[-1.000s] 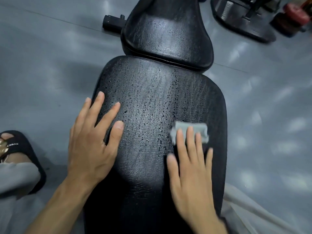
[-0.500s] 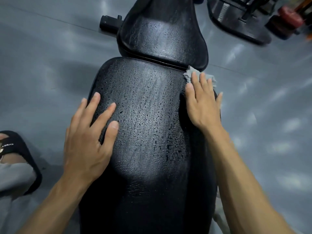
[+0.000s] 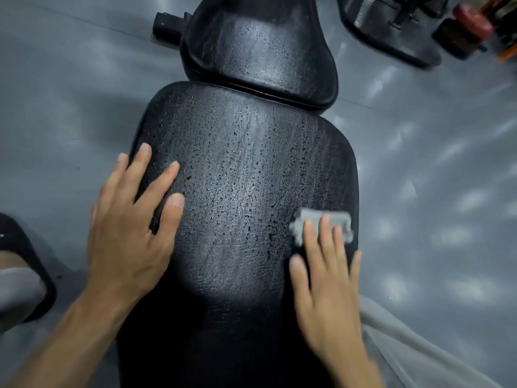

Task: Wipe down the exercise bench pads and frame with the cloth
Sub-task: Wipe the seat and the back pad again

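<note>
Two hands flat | right grip (image 3: pixel 326 278) presses cloth (image 3: pixel 321 222) under fingertips | left grip (image 3: pixel 131 222) wide

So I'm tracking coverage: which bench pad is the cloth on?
The larger near pad, under both hands; the grey cloth lies near its right edge. The smaller far pad is untouched.

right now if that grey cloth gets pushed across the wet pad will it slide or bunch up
The cloth looks soft and folded, so it probably bends rather than stays stiff. Flat fingers press it down, so it likely glides. Droplets on the pad should help it slide, though an edge may bunch.
</note>
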The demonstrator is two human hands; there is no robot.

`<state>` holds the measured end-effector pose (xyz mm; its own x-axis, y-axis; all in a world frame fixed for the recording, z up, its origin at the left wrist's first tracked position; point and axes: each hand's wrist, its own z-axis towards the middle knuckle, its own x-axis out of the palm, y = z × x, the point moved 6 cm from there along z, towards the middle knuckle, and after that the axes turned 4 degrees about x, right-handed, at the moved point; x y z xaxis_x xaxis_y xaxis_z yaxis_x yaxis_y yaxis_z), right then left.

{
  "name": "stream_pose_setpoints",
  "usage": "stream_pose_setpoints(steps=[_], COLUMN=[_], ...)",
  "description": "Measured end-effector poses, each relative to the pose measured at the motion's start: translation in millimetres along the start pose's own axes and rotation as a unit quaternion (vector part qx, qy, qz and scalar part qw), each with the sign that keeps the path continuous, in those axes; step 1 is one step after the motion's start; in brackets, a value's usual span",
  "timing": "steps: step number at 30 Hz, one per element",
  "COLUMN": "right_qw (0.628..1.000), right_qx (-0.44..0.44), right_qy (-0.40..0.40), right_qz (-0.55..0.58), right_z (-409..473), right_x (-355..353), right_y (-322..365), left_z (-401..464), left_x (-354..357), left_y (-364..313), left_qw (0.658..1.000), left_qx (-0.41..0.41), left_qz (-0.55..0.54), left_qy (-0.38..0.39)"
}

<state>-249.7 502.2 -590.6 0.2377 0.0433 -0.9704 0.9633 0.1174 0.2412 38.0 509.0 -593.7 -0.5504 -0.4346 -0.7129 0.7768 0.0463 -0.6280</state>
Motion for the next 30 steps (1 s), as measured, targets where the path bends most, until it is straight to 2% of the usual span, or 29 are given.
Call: stream_pose_setpoints(steps=[5,8,12,18,21,24,30], right_qw=[0.999,0.999,0.999,1.0,0.999,0.999,0.998], right_qx=[0.037,0.043,0.028,0.02,0.023,0.02,0.046], right_qy=[-0.028,-0.021,-0.018,0.008,0.024,0.024,0.013], right_qz=[0.017,0.026,0.04,-0.008,-0.017,-0.007,0.049], right_z=[145,170,100,-100,-137,-93,95], right_x=[-33,-39,-27,17,29,15,-33], right_y=[4,4,-10,-33,-33,-34,-38], left_z=[0,-1,-2,-4,-3,-3,-4], left_x=[0,0,0,2,1,0,-1], left_y=[0,0,0,3,4,4,2], left_qw=[1.0,1.0,1.0,1.0,1.0,1.0,0.999], left_qx=[0.001,0.007,0.01,0.0,-0.005,0.001,0.001], left_qz=[-0.004,-0.006,-0.007,-0.007,-0.011,-0.013,-0.021], left_qy=[-0.007,-0.015,-0.018,-0.012,-0.014,-0.021,-0.026])
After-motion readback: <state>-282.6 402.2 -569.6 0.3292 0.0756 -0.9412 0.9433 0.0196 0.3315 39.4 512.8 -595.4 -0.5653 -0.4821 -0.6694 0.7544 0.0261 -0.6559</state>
